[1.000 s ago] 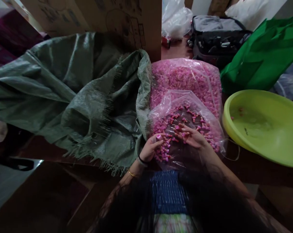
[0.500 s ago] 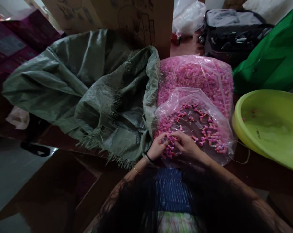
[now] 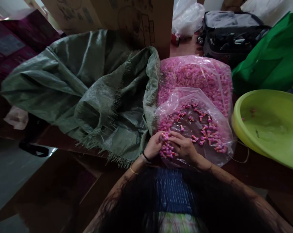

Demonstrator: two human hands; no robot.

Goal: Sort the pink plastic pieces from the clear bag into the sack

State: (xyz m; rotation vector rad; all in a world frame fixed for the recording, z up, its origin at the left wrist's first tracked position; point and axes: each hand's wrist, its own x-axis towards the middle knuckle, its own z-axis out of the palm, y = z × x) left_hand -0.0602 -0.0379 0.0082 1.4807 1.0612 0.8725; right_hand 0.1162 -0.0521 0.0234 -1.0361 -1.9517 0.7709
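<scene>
A small pink piece (image 3: 165, 136) sits just below and right of the center of the frame, at the fingertips of two bare hands. The left hand (image 3: 154, 146) closes its fingers on the piece; the right hand (image 3: 184, 147) draws its thumb and fingers together beside it, though whether they grip it too cannot be told. A dark band (image 3: 146, 158) and a gold bracelet (image 3: 134, 171) circle the left wrist. Under and around the hands, loose pink pieces (image 3: 168, 150), some with orange-brown ends, lie scattered over clear plastic (image 3: 185, 94). Directly behind, a bulging bag (image 3: 195, 71) packed with more of them rests on a dark red surface (image 3: 185, 50). A crumpled gray-green sack (image 3: 95, 87) with frayed edges spreads across the left and center of the frame, beside the bag. At right, a yellow-green basin (image 3: 277, 129) holds a few tiny bits. A bright green bag (image 3: 270, 63) and an open black suitcase (image 3: 234, 40) fill the upper right; a cardboard box (image 3: 136, 27) stands at upper center, purple boxes (image 3: 15, 45) at upper left.
</scene>
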